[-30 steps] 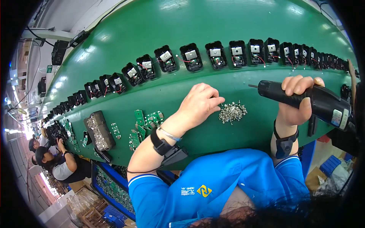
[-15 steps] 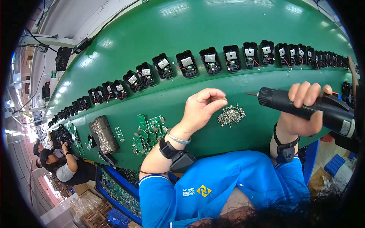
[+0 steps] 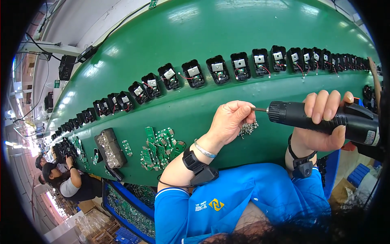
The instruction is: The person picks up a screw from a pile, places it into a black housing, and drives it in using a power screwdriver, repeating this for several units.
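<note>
My right hand (image 3: 323,118) is wrapped round a black electric screwdriver (image 3: 290,112), held level with its bit pointing left. At the bit's tip, my left hand (image 3: 233,121) is closed in a pinch, thumb against fingers. Whatever sits between those fingertips is hidden. Just below the left fingertips lies a pile of small silver screws (image 3: 248,129), partly covered by the hand. Beyond both hands stands a long curved row of black housings, each with a silver metal piece and thin wires; one housing (image 3: 217,70) is straight ahead of my left hand.
Green circuit boards (image 3: 156,148) lie heaped left of my left forearm on the green table (image 3: 195,99). Further left is a dark box (image 3: 110,148) of small metal parts. A blue bin (image 3: 130,209) of boards stands below the table edge. Another person (image 3: 67,177) works at far left.
My left hand has moved slightly right and down, from open space to the screwdriver's bit tip. The screwdriver has shifted a little left and lower. The housings appear slightly shifted in view.
</note>
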Available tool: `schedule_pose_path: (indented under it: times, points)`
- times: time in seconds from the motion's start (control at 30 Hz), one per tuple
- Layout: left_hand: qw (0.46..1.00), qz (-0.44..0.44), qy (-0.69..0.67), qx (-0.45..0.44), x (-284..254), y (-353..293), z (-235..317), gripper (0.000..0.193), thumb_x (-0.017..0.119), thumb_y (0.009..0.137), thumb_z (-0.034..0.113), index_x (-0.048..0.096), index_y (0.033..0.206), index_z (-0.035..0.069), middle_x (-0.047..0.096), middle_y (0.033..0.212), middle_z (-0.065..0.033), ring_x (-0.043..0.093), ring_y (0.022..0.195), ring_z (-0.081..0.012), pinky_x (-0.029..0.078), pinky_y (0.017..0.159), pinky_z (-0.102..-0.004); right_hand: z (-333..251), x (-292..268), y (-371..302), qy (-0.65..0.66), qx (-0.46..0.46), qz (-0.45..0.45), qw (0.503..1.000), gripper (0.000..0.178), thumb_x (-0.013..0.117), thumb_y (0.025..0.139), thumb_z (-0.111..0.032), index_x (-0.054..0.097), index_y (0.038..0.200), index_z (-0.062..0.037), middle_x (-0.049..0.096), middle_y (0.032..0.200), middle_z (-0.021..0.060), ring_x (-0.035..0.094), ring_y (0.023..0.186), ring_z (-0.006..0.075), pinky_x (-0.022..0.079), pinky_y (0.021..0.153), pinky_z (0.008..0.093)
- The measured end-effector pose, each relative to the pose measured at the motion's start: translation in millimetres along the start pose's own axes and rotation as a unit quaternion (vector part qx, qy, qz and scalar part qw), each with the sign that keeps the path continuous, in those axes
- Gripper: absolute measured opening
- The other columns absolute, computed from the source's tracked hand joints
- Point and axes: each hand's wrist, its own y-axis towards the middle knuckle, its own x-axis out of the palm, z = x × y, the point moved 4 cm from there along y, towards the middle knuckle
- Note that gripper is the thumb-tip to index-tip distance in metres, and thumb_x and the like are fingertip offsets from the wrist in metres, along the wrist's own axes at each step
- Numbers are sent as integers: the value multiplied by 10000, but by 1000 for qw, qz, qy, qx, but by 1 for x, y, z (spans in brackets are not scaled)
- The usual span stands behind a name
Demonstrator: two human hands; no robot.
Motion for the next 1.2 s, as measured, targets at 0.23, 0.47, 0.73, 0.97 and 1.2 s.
schedule_pose_path:
  times: [0.23,0.47,0.73,0.97,1.2]
  points:
    - [999,17,49,16,1,6,-6,229,506,810,257,537,822,30,516,645,-46,485,611,-131,426,616,-271,1,1,-3,-36,9,13,999,489,580,707,-264,328,1089,-91,426,687,23,438,537,134,377,481,269]
    - [948,21,314,39,0,9,6,228,475,835,235,539,882,21,546,717,-45,505,627,-95,422,591,-217,6,-3,-2,-59,16,-8,998,500,579,714,-259,334,1115,-89,433,692,23,443,538,138,379,479,274]
    - [495,57,790,356,12,21,96,554,711,543,221,488,1019,46,502,993,-87,425,960,-273,319,843,-393,29,-13,17,-80,-27,-26,996,403,499,735,-245,399,1093,-88,424,726,15,402,612,122,327,581,268]
    - [478,8,822,309,-7,61,83,761,747,472,295,410,1085,-6,475,1041,-112,381,1055,-272,219,948,-442,70,-14,25,-138,-42,-68,987,399,486,742,-225,364,1100,-97,464,728,29,438,616,153,359,580,310]
    - [485,7,820,306,-20,74,77,693,749,466,267,451,1040,18,499,963,-90,415,1012,-249,234,939,-438,96,-18,23,-171,-30,-61,983,383,495,751,-195,358,1094,-96,479,730,45,460,618,166,380,586,339]
